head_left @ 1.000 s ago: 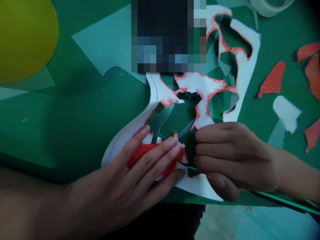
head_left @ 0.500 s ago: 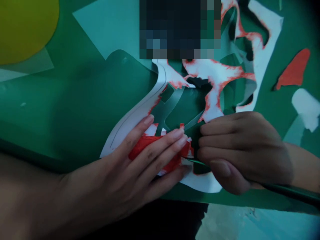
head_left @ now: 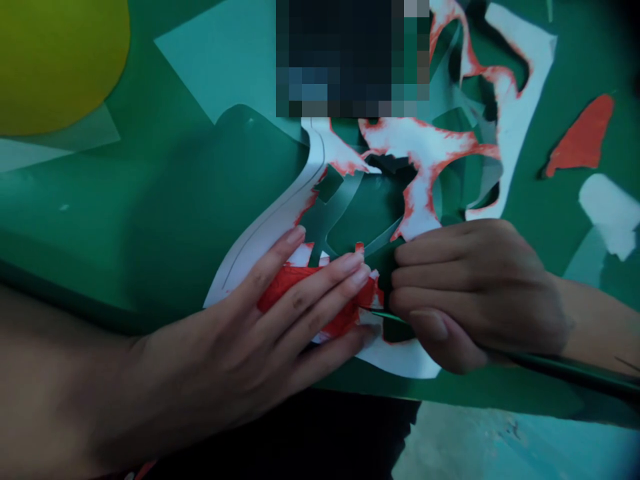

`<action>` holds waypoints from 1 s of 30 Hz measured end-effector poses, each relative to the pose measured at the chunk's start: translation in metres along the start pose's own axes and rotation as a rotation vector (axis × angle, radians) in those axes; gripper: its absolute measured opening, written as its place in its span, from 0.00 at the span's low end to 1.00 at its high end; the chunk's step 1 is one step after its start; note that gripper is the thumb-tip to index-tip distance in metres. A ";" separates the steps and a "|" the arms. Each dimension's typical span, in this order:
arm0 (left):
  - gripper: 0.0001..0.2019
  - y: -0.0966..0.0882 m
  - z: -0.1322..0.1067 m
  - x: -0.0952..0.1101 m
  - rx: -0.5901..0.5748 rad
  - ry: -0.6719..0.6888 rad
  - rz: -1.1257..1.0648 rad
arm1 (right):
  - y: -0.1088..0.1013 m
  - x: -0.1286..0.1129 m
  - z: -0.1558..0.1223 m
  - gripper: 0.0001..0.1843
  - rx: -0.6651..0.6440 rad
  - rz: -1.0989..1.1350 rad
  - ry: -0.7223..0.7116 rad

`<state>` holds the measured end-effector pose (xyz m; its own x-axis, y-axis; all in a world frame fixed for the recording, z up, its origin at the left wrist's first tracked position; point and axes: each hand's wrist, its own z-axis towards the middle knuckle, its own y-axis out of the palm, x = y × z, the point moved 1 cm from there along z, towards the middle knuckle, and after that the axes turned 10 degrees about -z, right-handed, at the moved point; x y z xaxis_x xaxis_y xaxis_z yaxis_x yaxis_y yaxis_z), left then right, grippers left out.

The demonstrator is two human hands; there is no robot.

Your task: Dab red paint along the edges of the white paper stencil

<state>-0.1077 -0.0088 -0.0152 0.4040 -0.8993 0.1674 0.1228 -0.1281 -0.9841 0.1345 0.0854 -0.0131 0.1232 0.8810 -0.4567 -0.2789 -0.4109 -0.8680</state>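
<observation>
A white paper sheet (head_left: 425,150) edged in red, with large holes cut out of it, lies on a green cutting mat (head_left: 165,220). My left hand (head_left: 280,313) lies flat on it, fingers stretched over a red painted patch (head_left: 287,280). My right hand (head_left: 465,287) is curled shut round a thin green tool (head_left: 560,367), a knife by the look of it. Its tip meets the paper just right of my left fingertips. My right fingers also press down a white tab of the sheet.
Red scraps (head_left: 583,137) and a white scrap (head_left: 610,213) lie at the right. A yellow round shape (head_left: 55,60) sits at the top left, and pale sheets (head_left: 220,60) lie behind. A blurred dark patch covers the top middle. The mat's near edge (head_left: 475,393) overhangs a bluish floor.
The view has shifted, so the sheet and scraps sit higher in the picture. Both hands keep their hold; my right hand has drawn slightly toward the left fingertips.
</observation>
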 end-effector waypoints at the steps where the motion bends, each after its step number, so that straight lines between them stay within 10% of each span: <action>1: 0.32 0.000 0.000 0.000 -0.004 -0.003 -0.003 | 0.000 0.000 0.000 0.16 -0.004 -0.001 0.000; 30: 0.33 0.001 0.000 0.000 0.008 -0.002 0.012 | -0.003 0.002 -0.005 0.17 -0.031 -0.045 -0.038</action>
<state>-0.1079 -0.0091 -0.0159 0.4078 -0.8997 0.1555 0.1249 -0.1137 -0.9856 0.1402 0.0876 -0.0127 0.0983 0.9067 -0.4101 -0.2444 -0.3775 -0.8932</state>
